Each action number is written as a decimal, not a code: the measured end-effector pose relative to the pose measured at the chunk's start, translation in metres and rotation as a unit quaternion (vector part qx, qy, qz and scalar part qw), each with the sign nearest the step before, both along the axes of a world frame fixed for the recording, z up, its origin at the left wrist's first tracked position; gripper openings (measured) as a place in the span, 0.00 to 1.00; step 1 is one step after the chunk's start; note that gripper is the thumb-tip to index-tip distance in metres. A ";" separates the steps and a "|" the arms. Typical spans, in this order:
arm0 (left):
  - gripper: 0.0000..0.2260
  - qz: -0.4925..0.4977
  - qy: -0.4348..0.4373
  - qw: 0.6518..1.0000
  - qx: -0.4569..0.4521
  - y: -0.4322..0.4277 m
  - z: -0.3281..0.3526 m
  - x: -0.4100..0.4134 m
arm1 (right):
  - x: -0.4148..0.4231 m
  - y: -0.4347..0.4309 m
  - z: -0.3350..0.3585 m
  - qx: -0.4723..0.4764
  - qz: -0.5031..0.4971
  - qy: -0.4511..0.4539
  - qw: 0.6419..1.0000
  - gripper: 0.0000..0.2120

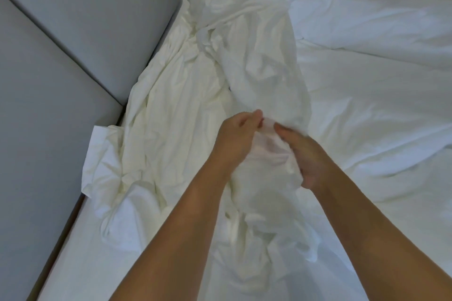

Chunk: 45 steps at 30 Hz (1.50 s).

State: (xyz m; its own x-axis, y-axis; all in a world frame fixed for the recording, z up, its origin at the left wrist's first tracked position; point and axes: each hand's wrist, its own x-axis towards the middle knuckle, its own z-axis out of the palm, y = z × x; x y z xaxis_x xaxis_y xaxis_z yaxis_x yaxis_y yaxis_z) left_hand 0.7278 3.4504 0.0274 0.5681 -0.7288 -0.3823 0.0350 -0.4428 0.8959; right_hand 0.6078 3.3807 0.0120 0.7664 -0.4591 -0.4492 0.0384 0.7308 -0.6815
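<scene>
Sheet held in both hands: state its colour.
The sheet is plain white, unpatterned; seen best in the head view.

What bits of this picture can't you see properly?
- Head view: the right hand has its fingers buried in the sheet it grips.
- Head view: the left hand is blurred at the fingertips, where it pinches the sheet.
- Head view: a dark speck on the sheet is too small to tell.
- Head view: the sheet's far end is cut off by the top edge.
</scene>
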 end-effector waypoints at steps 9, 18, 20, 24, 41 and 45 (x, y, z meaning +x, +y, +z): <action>0.11 0.129 0.276 0.951 0.058 0.003 -0.039 -0.041 | -0.040 0.001 -0.009 0.026 0.104 0.099 0.989 0.21; 0.17 0.048 0.089 0.990 0.101 -0.012 -0.028 -0.062 | -0.061 -0.020 -0.013 0.030 0.019 0.107 0.994 0.21; 0.32 0.050 0.108 0.983 0.138 -0.016 -0.025 -0.064 | -0.061 -0.013 -0.019 0.088 -0.044 0.064 0.993 0.18; 0.26 0.101 0.146 0.971 0.163 -0.023 -0.029 -0.062 | -0.058 -0.003 -0.027 0.120 -0.064 0.017 0.991 0.16; 0.17 -0.016 -0.207 0.976 -0.069 0.032 0.017 -0.114 | -0.057 -0.011 0.001 0.054 0.051 -0.028 0.997 0.08; 0.12 0.067 -0.229 0.971 -0.036 0.026 -0.007 -0.092 | -0.069 -0.008 0.004 0.076 -0.040 -0.066 0.994 0.08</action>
